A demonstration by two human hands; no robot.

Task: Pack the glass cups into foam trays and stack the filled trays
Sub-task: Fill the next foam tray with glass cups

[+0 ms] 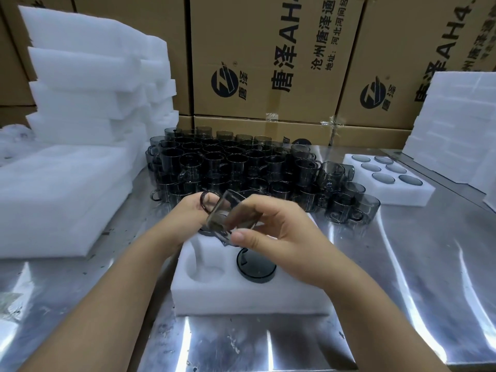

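Over tray (241, 296), L hand (188, 214), R hand (281, 234) grip tilted cup (225, 213)

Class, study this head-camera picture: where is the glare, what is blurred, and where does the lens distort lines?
Head view: bright glare streaks the steel table; the glass cup, gripped by the left hand and right hand, is smeared by motion blur; the wide lens tilts the cardboard boxes and the foam stack near the edges; the cup pile behind looks fairly sharp.

Smoky-gry cups (228, 162), wht foam trays (241, 296), brn cartons (268, 49).
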